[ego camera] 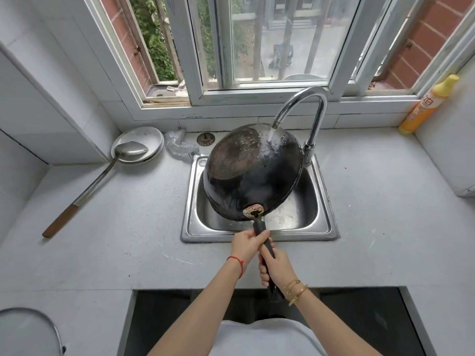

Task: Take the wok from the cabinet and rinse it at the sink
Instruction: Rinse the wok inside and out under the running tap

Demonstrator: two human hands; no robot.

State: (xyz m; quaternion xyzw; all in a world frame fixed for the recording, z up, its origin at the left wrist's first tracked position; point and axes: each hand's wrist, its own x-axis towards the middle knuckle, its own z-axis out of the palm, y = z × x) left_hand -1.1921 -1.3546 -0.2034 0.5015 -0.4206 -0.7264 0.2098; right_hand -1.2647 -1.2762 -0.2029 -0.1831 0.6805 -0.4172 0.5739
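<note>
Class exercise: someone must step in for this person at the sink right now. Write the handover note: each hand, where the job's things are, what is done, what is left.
Left hand: grip round the wok handle, nearer the pan.
Right hand: grip round the same handle, farther back.
Wok: turned underside up and tilted over the sink; water from the faucet strikes its far side.
Done: wok is out of the cabinet and at the sink, outside being rinsed.
Left: whether the inside was rinsed cannot be told; finish, then shut off water.

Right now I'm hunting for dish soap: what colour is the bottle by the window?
Orange bottle with yellow cap, head view.
</note>
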